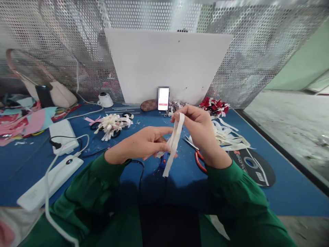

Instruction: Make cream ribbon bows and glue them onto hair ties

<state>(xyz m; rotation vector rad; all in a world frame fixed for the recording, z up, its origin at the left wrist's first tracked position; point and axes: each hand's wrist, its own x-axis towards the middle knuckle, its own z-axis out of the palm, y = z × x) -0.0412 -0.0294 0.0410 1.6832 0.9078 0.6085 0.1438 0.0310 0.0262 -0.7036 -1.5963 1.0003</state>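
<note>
A cream ribbon strip (173, 145) hangs folded between my hands above the blue table, its loose end pointing down. My right hand (199, 132) pinches the top fold of the strip. My left hand (144, 143) holds the strip's lower part between thumb and fingers, with the index finger stretched toward the fold. Behind the strip is a blue tool (163, 160) with a red button, partly hidden by the strip and my left hand. Scissors with red handles (199, 159) lie open beside my right wrist.
Cream strips (226, 135) and a black disc (253, 167) lie at the right. Ribbon bows (111, 125), a white power strip (51, 183) and its cables occupy the left. A phone (163, 98) stands against a white board (171, 65) at the back.
</note>
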